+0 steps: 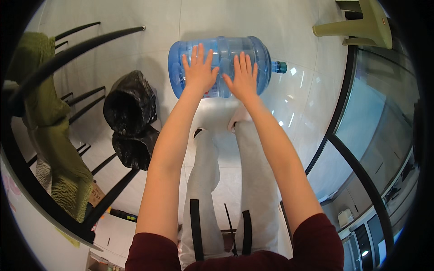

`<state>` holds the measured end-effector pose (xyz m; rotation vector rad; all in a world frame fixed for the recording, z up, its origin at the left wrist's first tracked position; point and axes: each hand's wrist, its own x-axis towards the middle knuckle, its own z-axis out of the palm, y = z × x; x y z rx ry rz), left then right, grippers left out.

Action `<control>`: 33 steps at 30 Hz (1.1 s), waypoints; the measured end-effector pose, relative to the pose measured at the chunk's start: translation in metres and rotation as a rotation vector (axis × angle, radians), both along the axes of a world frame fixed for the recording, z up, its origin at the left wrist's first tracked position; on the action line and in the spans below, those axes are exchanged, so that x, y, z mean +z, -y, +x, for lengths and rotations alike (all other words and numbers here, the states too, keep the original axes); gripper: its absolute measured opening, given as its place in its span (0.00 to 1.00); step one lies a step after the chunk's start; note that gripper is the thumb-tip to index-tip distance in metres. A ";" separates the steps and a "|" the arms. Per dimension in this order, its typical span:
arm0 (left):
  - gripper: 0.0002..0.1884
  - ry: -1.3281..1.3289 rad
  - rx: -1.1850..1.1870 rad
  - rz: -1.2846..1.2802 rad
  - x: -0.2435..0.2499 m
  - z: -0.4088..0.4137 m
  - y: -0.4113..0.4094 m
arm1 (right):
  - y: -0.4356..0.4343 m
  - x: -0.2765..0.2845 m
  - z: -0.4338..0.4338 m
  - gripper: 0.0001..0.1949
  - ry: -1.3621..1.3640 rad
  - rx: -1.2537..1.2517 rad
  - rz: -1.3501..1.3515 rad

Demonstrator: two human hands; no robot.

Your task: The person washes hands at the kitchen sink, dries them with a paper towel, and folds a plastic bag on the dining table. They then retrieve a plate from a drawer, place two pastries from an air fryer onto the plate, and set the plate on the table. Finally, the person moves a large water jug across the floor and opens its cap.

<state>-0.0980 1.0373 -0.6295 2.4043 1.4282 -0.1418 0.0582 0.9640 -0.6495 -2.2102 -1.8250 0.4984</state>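
A large blue water-cooler bottle (223,45) lies on its side on the floor before my feet. Its capped neck (279,67) points to the right. My left hand (200,73) rests palm down with spread fingers on the half nearer the bottle's base. On the half nearer the neck lies my right hand (243,76), also flat with its fingers apart. Both palms are hidden, and neither hand closes around anything. A printed label shows partly below my left hand.
Black plastic bags (132,101) line what seem to be bins at the left. Beside them stands a black-legged table or rack with green cloth (51,128). A yellowish plastic stool (366,28) is at the upper right, near a black-framed glass door (334,135). The tiled floor (145,44) looks glossy.
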 end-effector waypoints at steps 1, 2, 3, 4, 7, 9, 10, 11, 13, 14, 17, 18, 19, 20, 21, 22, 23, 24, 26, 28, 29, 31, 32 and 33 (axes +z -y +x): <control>0.36 0.003 -0.010 0.018 0.002 0.005 -0.017 | -0.030 0.000 0.008 0.42 -0.026 -0.026 0.016; 0.37 0.006 0.013 0.014 0.004 0.007 -0.028 | -0.052 0.004 0.013 0.42 -0.008 -0.025 0.064; 0.39 0.006 0.044 0.016 0.002 0.006 -0.032 | -0.076 0.009 0.019 0.42 -0.023 0.016 0.099; 0.40 0.009 0.070 0.002 0.002 0.005 -0.029 | -0.091 0.017 0.022 0.43 -0.035 0.053 0.119; 0.43 0.074 0.069 -0.020 0.009 0.020 -0.047 | -0.111 0.023 0.029 0.44 -0.069 0.088 0.100; 0.43 0.038 0.091 -0.088 0.007 0.028 -0.055 | -0.111 0.016 0.026 0.44 -0.062 0.108 0.037; 0.43 0.017 0.101 -0.121 0.005 0.034 -0.068 | -0.122 0.013 0.029 0.44 -0.041 0.101 0.005; 0.43 0.039 0.106 -0.084 -0.001 0.040 -0.085 | -0.134 0.010 0.035 0.44 -0.020 0.094 -0.027; 0.43 0.086 0.106 -0.006 -0.005 0.055 -0.136 | -0.183 0.005 0.049 0.44 0.035 0.090 -0.043; 0.41 0.085 0.109 -0.045 -0.007 0.063 -0.170 | -0.223 -0.003 0.061 0.44 0.066 0.099 -0.033; 0.38 0.207 0.167 -0.036 -0.016 0.072 -0.273 | -0.317 0.000 0.078 0.43 0.070 0.026 0.038; 0.38 0.178 0.160 -0.004 -0.008 0.074 -0.297 | -0.341 0.000 0.084 0.43 0.066 -0.021 0.076; 0.38 0.149 0.160 0.018 0.001 0.078 -0.316 | -0.351 0.001 0.085 0.42 0.029 0.004 0.096; 0.37 0.120 0.160 0.041 0.007 0.082 -0.331 | -0.357 0.003 0.086 0.42 -0.007 0.029 0.117; 0.37 0.106 0.152 -0.003 0.012 0.080 -0.334 | -0.362 0.009 0.083 0.41 -0.054 0.058 0.138; 0.37 0.100 0.132 -0.052 0.019 0.078 -0.330 | -0.356 0.008 0.082 0.43 -0.090 0.048 0.128; 0.38 0.093 0.127 -0.067 0.020 0.079 -0.335 | -0.353 0.004 0.082 0.44 -0.090 0.046 0.053; 0.39 0.093 0.118 -0.114 0.013 0.077 -0.330 | -0.350 0.001 0.079 0.45 -0.093 0.051 -0.009; 0.40 0.142 0.097 -0.231 0.003 0.085 -0.351 | -0.367 0.005 0.088 0.46 -0.088 0.054 -0.104; 0.40 0.066 0.017 -0.191 0.006 0.101 -0.384 | -0.421 0.009 0.114 0.47 -0.080 0.075 -0.123; 0.40 0.108 0.040 -0.149 0.001 0.110 -0.420 | -0.460 0.004 0.125 0.47 -0.102 0.092 -0.092; 0.40 0.196 0.099 -0.083 -0.009 0.126 -0.482 | -0.527 -0.005 0.149 0.47 -0.142 0.136 -0.050; 0.39 0.272 0.141 -0.075 -0.008 0.133 -0.512 | -0.556 0.001 0.159 0.47 -0.116 0.132 -0.046; 0.39 0.341 0.176 -0.059 -0.006 0.136 -0.546 | -0.591 0.011 0.164 0.47 -0.097 0.122 -0.034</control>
